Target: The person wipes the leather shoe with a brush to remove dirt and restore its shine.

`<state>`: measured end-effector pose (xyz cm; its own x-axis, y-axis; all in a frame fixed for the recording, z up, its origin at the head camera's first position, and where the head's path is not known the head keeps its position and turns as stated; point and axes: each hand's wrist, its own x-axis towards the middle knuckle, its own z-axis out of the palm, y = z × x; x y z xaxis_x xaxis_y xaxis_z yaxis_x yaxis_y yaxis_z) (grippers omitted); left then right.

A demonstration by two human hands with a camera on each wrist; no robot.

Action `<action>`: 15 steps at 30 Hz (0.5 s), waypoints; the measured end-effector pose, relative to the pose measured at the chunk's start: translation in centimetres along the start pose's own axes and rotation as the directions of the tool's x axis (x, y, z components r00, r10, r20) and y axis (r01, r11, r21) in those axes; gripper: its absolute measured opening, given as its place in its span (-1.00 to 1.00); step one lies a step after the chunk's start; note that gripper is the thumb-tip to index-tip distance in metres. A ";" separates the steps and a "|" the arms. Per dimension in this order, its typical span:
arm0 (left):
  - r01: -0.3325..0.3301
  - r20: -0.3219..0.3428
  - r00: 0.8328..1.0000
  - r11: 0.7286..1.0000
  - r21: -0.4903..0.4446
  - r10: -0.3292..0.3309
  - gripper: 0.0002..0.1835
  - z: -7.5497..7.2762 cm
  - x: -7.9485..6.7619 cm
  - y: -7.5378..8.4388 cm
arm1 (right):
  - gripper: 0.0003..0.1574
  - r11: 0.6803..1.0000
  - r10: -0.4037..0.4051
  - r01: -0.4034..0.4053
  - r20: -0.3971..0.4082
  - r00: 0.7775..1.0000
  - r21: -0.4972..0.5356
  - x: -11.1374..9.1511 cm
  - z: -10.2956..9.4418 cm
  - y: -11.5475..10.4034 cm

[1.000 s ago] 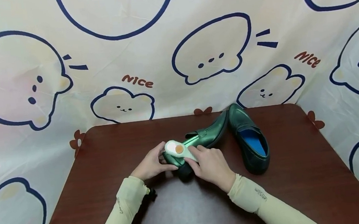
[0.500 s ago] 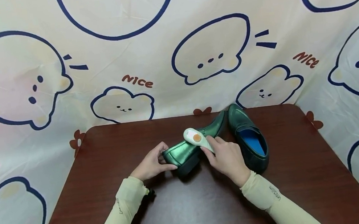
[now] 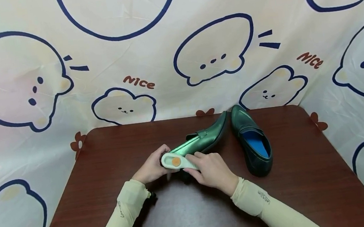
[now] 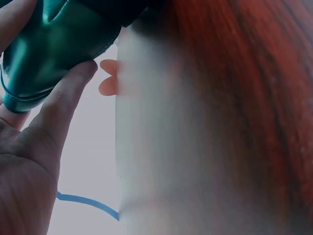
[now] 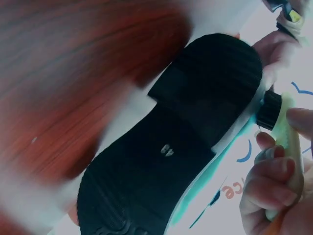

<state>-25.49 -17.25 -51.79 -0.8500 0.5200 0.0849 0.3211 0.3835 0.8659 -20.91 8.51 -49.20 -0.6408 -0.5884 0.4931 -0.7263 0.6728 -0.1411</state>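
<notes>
A metallic green loafer (image 3: 213,135) is tipped on its side at mid table, toe pointing to the far right. My left hand (image 3: 151,166) grips its heel, thumb on one side; the left wrist view shows the green heel (image 4: 54,54) against the fingers. My right hand (image 3: 214,172) holds a pale green shoe brush (image 3: 169,160) with an orange dot on its back. In the right wrist view the black bristles (image 5: 270,110) touch the shoe's upper near the heel, and the black sole (image 5: 188,122) faces that camera. Fingers of the left hand are partly hidden behind the shoe.
Its mate, a dark green loafer (image 3: 260,166) with a blue insole, stands upright on the right, toe close to the held shoe's toe. The brown wooden table (image 3: 115,146) ends at a cloth backdrop (image 3: 163,60) with cartoon faces.
The brush first slid right along the shoe toward its middle, then came back left to the heel. My left hand stays at the heel, and the shoe has barely shifted.
</notes>
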 end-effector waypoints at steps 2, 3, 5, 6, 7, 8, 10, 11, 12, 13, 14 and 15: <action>0.016 0.012 1.000 1.000 -0.020 -0.016 -0.49 0.0 0.0 0.0 | -0.65 1.000 0.023 -0.023 -0.006 1.000 0.001 -0.1 0.0 0.5; 0.026 0.016 1.000 0.999 -0.025 -0.025 -0.49 0.0 0.0 0.1 | -0.65 0.999 0.040 -0.040 -0.007 0.999 0.002 -0.2 -0.1 0.8; 0.040 0.022 0.999 0.999 -0.036 -0.039 -0.50 0.0 0.1 0.1 | -0.64 0.997 0.082 -0.082 -0.015 0.996 0.004 -0.3 -0.3 1.5; 0.044 0.024 0.999 0.998 -0.040 -0.044 -0.49 0.1 0.2 0.1 | -0.63 0.994 0.105 -0.105 -0.026 0.994 -0.004 -0.5 -0.4 2.0; 0.052 0.022 0.998 0.998 -0.037 -0.051 -0.49 0.1 0.2 0.1 | -0.62 0.991 0.133 -0.133 -0.031 0.991 -0.004 -0.6 -0.7 2.6; 0.057 0.021 0.998 0.998 -0.034 -0.056 -0.49 0.1 0.2 0.1 | -0.63 0.987 0.162 -0.162 -0.038 0.986 -0.007 -0.8 -0.9 3.2; 0.066 0.024 0.998 0.997 -0.045 -0.065 -0.48 0.2 0.3 0.0 | -0.60 0.976 0.215 -0.216 -0.056 0.975 -0.020 -1.1 -1.6 4.4; 0.071 0.025 0.997 0.996 -0.052 -0.069 -0.48 0.2 0.2 -0.1 | -0.58 0.970 0.238 -0.240 -0.060 0.969 -0.029 -1.3 -1.9 4.9; 0.074 0.025 0.997 0.996 -0.055 -0.073 -0.48 0.2 0.2 -0.2 | -0.56 0.966 0.255 -0.257 -0.061 0.965 -0.037 -1.4 -2.1 5.3; 0.080 0.022 0.997 0.995 -0.058 -0.078 -0.48 0.2 0.2 -0.2 | -0.55 0.962 0.268 -0.271 -0.057 0.962 -0.042 -1.4 -2.4 5.5; 0.081 0.021 0.997 0.995 -0.064 -0.080 -0.47 0.2 0.1 -0.2 | -0.55 0.960 0.273 -0.276 -0.059 0.960 -0.051 -1.4 -2.5 5.6; 0.081 0.019 0.997 0.994 -0.067 -0.080 -0.47 0.2 0.1 -0.2 | -0.53 0.960 0.273 -0.276 -0.059 0.960 -0.054 -1.3 -2.6 5.6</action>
<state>-25.55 -17.16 -52.10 -0.8647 0.5023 0.0061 0.2225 0.3720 0.9012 -23.50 14.25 -48.37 -0.7990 -0.3547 0.4856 -0.5064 0.8323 -0.2254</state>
